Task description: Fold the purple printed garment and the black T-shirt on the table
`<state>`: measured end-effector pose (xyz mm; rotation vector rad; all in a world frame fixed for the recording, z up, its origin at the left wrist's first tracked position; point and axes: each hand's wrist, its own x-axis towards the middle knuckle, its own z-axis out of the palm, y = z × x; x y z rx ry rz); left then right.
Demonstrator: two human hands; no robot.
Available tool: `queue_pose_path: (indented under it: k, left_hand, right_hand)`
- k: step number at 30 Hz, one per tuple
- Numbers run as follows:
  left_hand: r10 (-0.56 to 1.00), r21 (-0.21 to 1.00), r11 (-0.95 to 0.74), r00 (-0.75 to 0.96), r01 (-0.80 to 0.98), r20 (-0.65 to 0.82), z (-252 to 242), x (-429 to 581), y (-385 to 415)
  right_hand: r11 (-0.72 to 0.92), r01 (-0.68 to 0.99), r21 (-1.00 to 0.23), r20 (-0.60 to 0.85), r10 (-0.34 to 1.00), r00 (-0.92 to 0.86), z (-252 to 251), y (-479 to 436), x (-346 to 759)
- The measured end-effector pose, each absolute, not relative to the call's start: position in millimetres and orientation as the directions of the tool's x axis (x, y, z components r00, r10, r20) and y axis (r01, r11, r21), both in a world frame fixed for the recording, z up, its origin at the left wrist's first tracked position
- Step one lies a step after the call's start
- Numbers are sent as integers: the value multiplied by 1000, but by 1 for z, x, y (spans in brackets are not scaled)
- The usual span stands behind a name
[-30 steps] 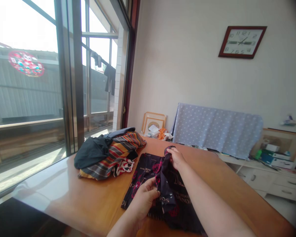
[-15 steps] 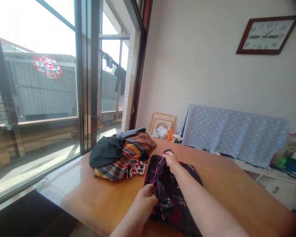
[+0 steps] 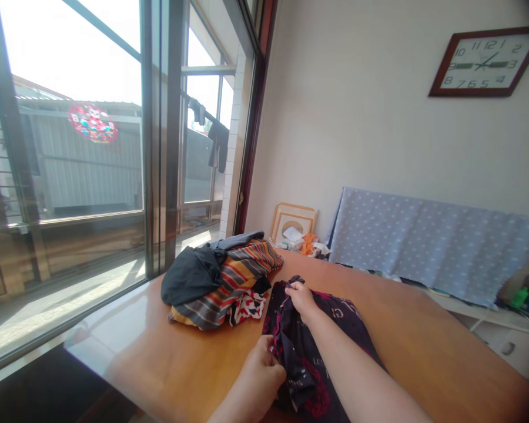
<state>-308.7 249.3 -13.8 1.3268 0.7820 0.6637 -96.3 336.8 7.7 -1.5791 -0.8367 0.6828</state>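
Observation:
A dark garment (image 3: 346, 314) with pink patterns and pale lettering lies spread on the wooden table in front of me. My left hand (image 3: 265, 371) pinches its near left edge, thumb against fingers. Farther up the same side, my right hand (image 3: 301, 299) is closed on the bunched far end of that edge. Between the two hands the cloth is gathered and partly folded over to the right. My right forearm covers part of the garment. What kind of garment it is, I cannot tell.
A heap of clothes (image 3: 220, 279), striped, dark and red-white-black, sits left of the garment on the table (image 3: 423, 329). Large windows (image 3: 92, 176) line the left. Behind stand a cabinet under a dotted blue cloth (image 3: 423, 235), a wooden frame (image 3: 295, 216) and a wall clock (image 3: 485, 61).
The view has shifted slightly. Around my right hand the cloth's far end has come down a little, and more of the garment's upper right shows. Both hands keep their hold.

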Motion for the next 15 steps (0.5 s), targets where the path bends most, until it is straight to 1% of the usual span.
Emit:
queue_pose_path:
  k: [3, 7, 9, 11, 13, 15]
  left_hand:
    - [813, 986, 162, 562, 27, -149, -11, -309, 249]
    - [833, 965, 261, 506, 1, -226, -9, -308, 252]
    - [832, 954, 301, 490, -6, -259, -7, -308, 253]
    - [830, 949, 315, 476, 32, -291, -5, -308, 253]
    - [834, 955, 280, 466, 102, -294, -2, -308, 252]
    - [869, 975, 145, 449, 167, -206, 0, -309, 252]
  right_hand:
    - [-112, 160, -981, -4, 831, 556, 4, 338, -97]
    - [-146, 167, -975, -32, 838, 545, 4, 336, -93]
    - [-143, 172, -975, -22, 827, 561, 6, 331, -88]
    - [-139, 193, -971, 7, 795, 606, 9, 322, -78]
    - [-154, 228, -961, 40, 741, 670, 12, 305, -63]
    - [-199, 258, -945, 58, 676, 735, 15, 282, -42]
